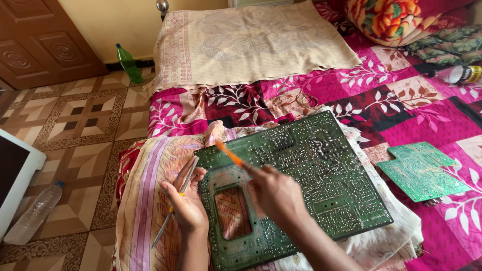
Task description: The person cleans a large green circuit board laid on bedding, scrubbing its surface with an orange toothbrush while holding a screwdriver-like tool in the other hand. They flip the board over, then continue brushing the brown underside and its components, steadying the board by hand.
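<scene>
Large green circuit board (301,185) lying solder-side up on cloth over the bed | my left hand (188,203) steadies its edge, gripping tweezers (173,206) | my right hand (276,193) pinches an orange tool (230,153) over it

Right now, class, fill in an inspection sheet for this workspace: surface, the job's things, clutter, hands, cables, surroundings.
Surface: bed with pink floral sheet; striped cloth under the work.
Job's things: large green circuit board with rectangular cutout, solder side up; orange-handled thin tool over the board.
Clutter: smaller green circuit board; cylindrical can lying on its side; beige printed cloth.
Hands: left hand at the board's edge, holding metal tweezers; right hand holding the orange tool.
Cables: nothing seen.
Surroundings: patterned tile floor; green bottle; clear plastic bottle; wooden door.
</scene>
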